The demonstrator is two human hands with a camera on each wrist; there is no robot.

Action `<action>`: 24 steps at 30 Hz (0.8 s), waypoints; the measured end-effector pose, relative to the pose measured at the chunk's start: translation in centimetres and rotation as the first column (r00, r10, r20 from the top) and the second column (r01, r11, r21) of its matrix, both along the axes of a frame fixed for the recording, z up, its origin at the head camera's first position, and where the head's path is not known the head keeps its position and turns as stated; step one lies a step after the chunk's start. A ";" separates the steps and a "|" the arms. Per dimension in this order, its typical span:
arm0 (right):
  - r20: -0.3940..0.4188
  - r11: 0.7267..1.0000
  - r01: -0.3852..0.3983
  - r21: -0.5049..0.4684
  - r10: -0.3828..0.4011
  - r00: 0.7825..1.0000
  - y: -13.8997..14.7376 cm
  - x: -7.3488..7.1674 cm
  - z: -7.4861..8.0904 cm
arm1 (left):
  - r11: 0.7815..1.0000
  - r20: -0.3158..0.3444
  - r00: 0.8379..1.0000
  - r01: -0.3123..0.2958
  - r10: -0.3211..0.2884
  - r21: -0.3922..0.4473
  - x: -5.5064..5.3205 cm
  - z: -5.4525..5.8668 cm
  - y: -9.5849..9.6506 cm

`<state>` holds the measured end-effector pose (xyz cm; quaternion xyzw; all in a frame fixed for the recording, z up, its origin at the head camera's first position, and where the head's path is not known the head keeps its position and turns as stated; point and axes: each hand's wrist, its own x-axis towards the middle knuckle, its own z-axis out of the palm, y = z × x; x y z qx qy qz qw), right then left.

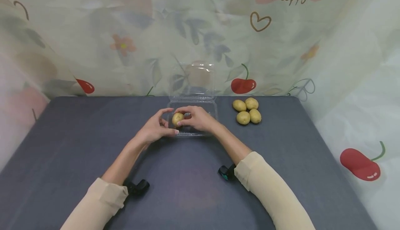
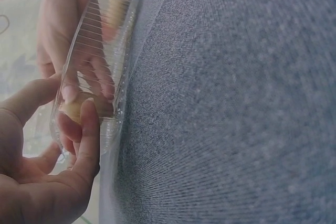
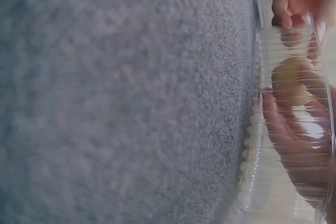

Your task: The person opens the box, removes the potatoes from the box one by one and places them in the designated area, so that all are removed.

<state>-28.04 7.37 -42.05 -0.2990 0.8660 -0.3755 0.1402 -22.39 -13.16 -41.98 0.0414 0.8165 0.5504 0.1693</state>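
A clear plastic clamshell container (image 1: 206, 134) stands at the far middle of the table, its lid (image 1: 200, 81) raised behind it. My right hand (image 1: 198, 118) reaches into the tray from the right. Its thumb and fingers pinch a small yellow potato (image 1: 178, 119) near the left end. My left hand (image 1: 154, 127) holds the container's left end, thumb by the front edge and index finger towards the back. Through the ribbed wall, the right wrist view shows the pinched potato (image 3: 289, 80) blurred. In the left wrist view, left-hand fingers partly cover the potato (image 2: 79, 109).
Several more potatoes (image 1: 243, 118) lie grouped to the right of the container on the dark grey tabletop (image 1: 193, 188). A patterned curtain (image 1: 125, 22) hangs directly behind the table's back edge. Black wrist devices (image 1: 137, 187) are worn at both sleeves.
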 end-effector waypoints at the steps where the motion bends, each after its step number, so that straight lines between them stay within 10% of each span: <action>1: -0.002 1.000 0.004 0.001 -0.004 1.000 0.0 0.0 0.0 | 1.000 -0.002 1.000 0.000 0.000 0.001 0.0 0.0 0.0; 24: 0.081 0.973 0.086 -0.213 -0.070 0.994 2.2 0.5 1.1 | 1.000 0.027 1.000 -0.013 0.013 -0.003 -0.1 0.1 0.2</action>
